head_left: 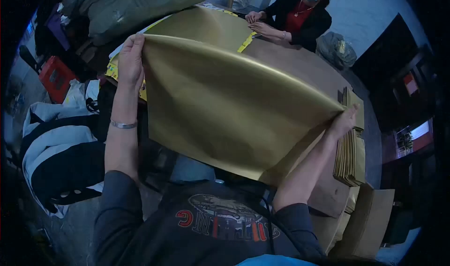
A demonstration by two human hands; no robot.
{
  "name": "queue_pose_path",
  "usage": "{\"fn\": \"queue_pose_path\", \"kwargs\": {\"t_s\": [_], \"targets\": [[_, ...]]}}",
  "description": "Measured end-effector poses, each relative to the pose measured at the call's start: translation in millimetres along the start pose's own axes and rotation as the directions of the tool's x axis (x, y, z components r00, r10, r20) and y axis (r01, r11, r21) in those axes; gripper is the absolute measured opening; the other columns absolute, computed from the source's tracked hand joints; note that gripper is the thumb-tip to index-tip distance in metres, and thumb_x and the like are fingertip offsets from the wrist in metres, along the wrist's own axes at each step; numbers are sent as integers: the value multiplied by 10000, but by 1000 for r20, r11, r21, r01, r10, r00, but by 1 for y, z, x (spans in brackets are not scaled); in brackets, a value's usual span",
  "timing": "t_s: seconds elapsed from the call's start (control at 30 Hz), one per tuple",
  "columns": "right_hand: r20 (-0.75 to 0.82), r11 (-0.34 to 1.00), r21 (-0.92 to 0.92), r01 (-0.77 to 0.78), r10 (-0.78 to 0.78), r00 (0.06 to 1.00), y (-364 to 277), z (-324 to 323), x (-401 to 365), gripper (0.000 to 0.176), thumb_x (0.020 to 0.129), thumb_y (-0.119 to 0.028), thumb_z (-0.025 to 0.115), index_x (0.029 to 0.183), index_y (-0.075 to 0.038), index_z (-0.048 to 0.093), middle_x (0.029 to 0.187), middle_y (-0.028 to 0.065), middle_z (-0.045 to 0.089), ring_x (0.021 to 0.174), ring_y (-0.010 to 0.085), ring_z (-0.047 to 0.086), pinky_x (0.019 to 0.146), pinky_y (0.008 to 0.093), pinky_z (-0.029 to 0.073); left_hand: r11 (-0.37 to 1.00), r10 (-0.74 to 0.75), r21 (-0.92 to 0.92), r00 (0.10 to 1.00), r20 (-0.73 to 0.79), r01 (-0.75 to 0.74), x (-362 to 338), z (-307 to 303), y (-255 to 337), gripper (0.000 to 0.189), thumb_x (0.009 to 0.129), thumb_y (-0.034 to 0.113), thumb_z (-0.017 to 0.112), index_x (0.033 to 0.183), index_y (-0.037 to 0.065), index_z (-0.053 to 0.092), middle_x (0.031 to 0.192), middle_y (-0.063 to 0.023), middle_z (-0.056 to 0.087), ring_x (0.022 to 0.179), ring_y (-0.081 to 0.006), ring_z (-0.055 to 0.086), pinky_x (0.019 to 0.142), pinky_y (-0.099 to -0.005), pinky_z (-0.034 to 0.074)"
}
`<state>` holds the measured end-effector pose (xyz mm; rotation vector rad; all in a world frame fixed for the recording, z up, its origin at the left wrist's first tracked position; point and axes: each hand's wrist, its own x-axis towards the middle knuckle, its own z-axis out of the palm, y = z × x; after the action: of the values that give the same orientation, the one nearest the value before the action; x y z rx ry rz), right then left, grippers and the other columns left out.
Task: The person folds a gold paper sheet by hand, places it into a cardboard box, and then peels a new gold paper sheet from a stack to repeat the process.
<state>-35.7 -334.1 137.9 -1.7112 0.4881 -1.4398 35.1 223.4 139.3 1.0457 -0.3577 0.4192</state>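
A large gold-coloured sheet [225,102], which looks like paper, is stretched between my two hands in front of my chest. My left hand [131,59] pinches its upper left corner, thumb on top. At the upper right corner, my right hand [344,120] has its fingers closed on the edge. The sheet bows between the hands, and its lower edge hangs over my lap. Behind it, another gold sheet [192,26] lies on the table, with yellow printed material [247,41] showing along its edge.
Across the brown table [300,69] sits a person [300,17] in a mask, hands on the tabletop. Stacked folded gold paper [351,158] stands at the right, above an open cardboard box [365,219]. A big wrapped bundle [136,8] and a red stool [55,78] are at left.
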Motion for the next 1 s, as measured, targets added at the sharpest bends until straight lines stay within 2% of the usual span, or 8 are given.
{"fn": "queue_pose_path", "kwargs": {"t_s": [0.1,0.13,0.3,0.57,0.67,0.73,0.93,1.0], "targets": [[-147,996,82,43,-30,989,6,-53,40,840,911,-722,363,1029,53,665,867,122,651,805,226,628,812,326,512,960,270,92,961,-57,-264,-18,68,37,294,995,276,540,1097,13,623,1155,-118,651,983,-142,629,917,-281,512],[-100,977,172,-128,147,984,-49,-74,35,915,889,-768,317,1095,59,653,947,149,667,856,248,643,867,335,515,961,267,96,963,-50,-261,-23,78,42,294,995,276,540,1097,13,623,1155,-118,651,983,-142,629,917,-281,512],[-242,973,171,158,-114,964,-90,-152,66,1107,823,-854,170,1004,120,664,993,223,674,907,295,640,876,392,519,974,135,-197,984,116,-111,-48,121,44,301,1003,285,519,1079,13,624,1092,-113,673,955,-154,644,893,-295,518],[-223,996,73,54,-36,974,-70,-192,139,798,923,-679,419,954,79,666,950,180,660,873,268,630,865,371,495,968,41,-253,985,165,2,-23,176,12,237,959,270,619,924,36,644,906,-48,685,797,-97,632,749,-238,512],[-127,984,-156,-90,70,989,-29,-160,164,719,953,-616,439,1035,63,662,1003,151,656,882,257,613,860,356,488,979,-61,-191,994,94,78,-6,189,-32,206,943,247,651,868,55,643,819,-17,666,714,-70,600,658,-218,485],[-70,989,125,-79,89,994,11,-123,168,650,942,-567,526,920,62,691,869,106,656,782,220,568,843,343,468,980,-149,-124,987,62,156,14,195,-77,209,943,246,652,838,65,644,729,22,620,630,-46,543,571,-206,432],[155,655,-737,-170,408,900,189,-76,206,821,905,-681,422,1183,64,625,1211,282,609,1130,391,580,974,416,431,788,-530,355,848,-26,503,51,182,-233,346,919,372,644,858,32,676,713,26,564,633,-79,489,561,-259,388],[194,720,-681,-133,353,915,275,-64,198,791,919,-664,405,1184,46,634,1222,291,597,1162,421,550,1003,433,407,731,-602,373,797,-43,572,43,173,-272,356,920,375,640,883,23,681,734,14,588,668,-83,520,594,-265,414]]}}
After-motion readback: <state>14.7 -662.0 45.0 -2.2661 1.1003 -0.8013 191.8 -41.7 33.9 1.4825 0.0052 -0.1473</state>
